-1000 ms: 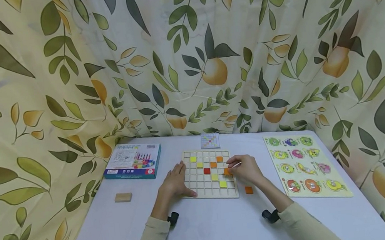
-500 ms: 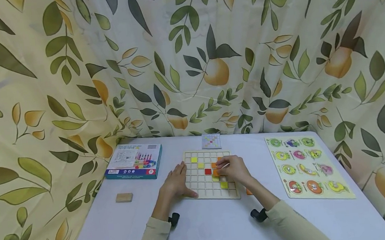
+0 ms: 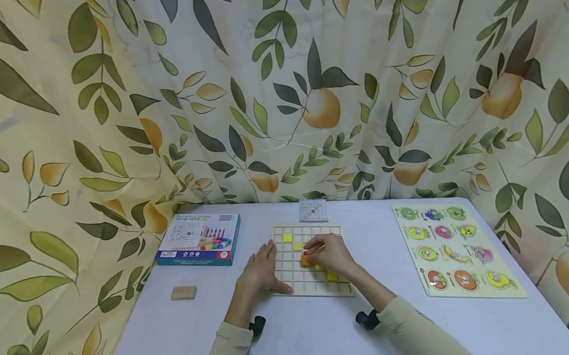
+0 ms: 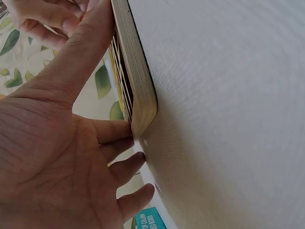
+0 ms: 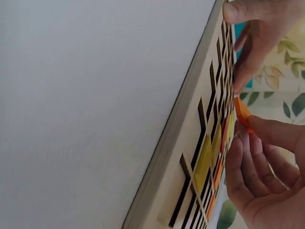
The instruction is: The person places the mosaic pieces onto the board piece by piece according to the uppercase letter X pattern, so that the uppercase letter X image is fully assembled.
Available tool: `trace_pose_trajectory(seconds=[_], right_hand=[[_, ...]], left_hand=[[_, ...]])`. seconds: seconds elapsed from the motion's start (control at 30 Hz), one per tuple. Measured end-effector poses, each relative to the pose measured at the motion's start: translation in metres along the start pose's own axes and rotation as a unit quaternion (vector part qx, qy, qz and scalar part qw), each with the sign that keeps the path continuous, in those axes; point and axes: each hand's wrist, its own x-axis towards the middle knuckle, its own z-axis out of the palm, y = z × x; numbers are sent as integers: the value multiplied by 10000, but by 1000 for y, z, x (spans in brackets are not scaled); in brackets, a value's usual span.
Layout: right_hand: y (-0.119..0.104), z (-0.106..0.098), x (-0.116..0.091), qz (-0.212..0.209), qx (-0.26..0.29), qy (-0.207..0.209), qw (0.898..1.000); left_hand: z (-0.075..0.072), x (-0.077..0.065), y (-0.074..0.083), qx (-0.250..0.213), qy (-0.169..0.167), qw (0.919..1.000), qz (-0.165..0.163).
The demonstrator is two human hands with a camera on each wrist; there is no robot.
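Note:
My right hand (image 3: 333, 254) pinches an orange square tile (image 5: 242, 113) between thumb and fingers, holding it over the middle of a wooden grid board (image 3: 295, 288). In the right wrist view the tile is tilted above the slots. Yellow tiles (image 3: 287, 238) sit in some cells, and a red tile (image 5: 223, 130) shows beyond a nearer yellow tile (image 5: 203, 162). The right hand hides several cells in the head view. My left hand (image 3: 259, 272) lies at the board's left side, fingers extended along that edge and thumb (image 4: 78, 52) on the front edge.
A small pattern card (image 3: 313, 210) lies behind the board. To the left are a boxed set (image 3: 198, 240) and a small wooden block (image 3: 183, 292). A fruit picture board (image 3: 456, 249) lies at the right. A leaf-patterned curtain (image 3: 235, 91) encloses the table.
My right hand has carried the orange tile leftward across the board, from its right side to the middle. The loose orange tile beside the board is now hidden by the right arm. My left hand stays put.

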Motion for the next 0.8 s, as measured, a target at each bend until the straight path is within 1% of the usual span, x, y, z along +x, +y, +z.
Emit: trace_pose_trajectory(seconds=[0.17, 0.43, 0.6, 0.8], right_hand=[[-5, 7, 2, 104, 93, -37, 9999], [-8, 16, 6, -58, -175, -118, 9998], [-8, 20, 9, -126, -376, -161, 9991], [-8, 22, 7, -221, -714, -208, 9970]], left_hand=[[2, 2, -1, -6, 39, 10000, -12], [4, 3, -4, -18, 128, 9999, -23], [4, 4, -5, -40, 123, 9999, -13], [5, 4, -5, -45, 116, 9999, 15]])
